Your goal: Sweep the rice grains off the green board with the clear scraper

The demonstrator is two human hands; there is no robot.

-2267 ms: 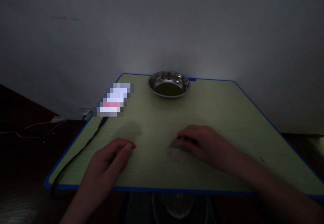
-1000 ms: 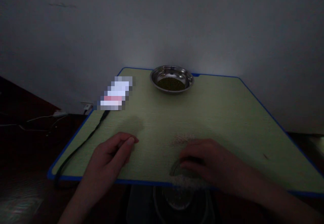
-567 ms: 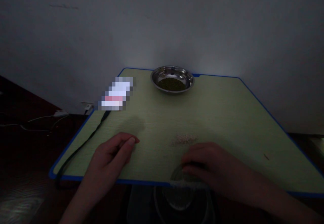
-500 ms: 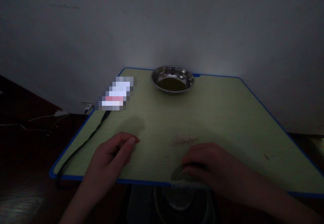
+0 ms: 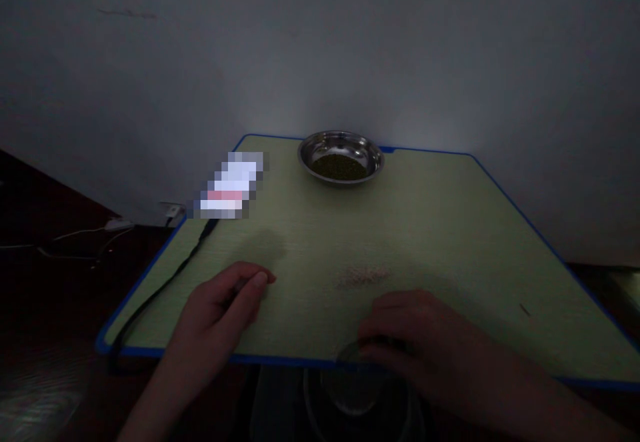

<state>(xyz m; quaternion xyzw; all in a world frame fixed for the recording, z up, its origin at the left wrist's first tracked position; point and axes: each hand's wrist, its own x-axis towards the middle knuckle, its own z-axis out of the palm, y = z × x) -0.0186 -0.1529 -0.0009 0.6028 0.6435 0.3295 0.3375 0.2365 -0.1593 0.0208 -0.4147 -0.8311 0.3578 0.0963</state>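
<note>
My left hand [image 5: 225,305] rests over the left front of the table, thumb pressed against curled fingers; anything pinched there is too small to make out. Near the front edge my right hand [image 5: 400,335] is curled, its fingertips beside a clear round rim [image 5: 347,354]. Whether it grips that rim or something small is hidden in the dark. Just beyond the right hand lies a small spread of pale pinkish grains [image 5: 364,275]. A steel bowl [image 5: 341,179] with green grains [image 5: 340,167] in it stands at the back.
The pale green table [image 5: 425,209] has a blue edge. A blurred bright screen [image 5: 230,185] lies at left with a black cable [image 5: 170,279]. A dark round vessel [image 5: 310,402] sits below the front edge. A thin brown sliver [image 5: 525,309] lies at right.
My right hand has shifted slightly down towards the table's front edge. The grains beyond it look slightly more spread to the left. My left hand has stayed put.
</note>
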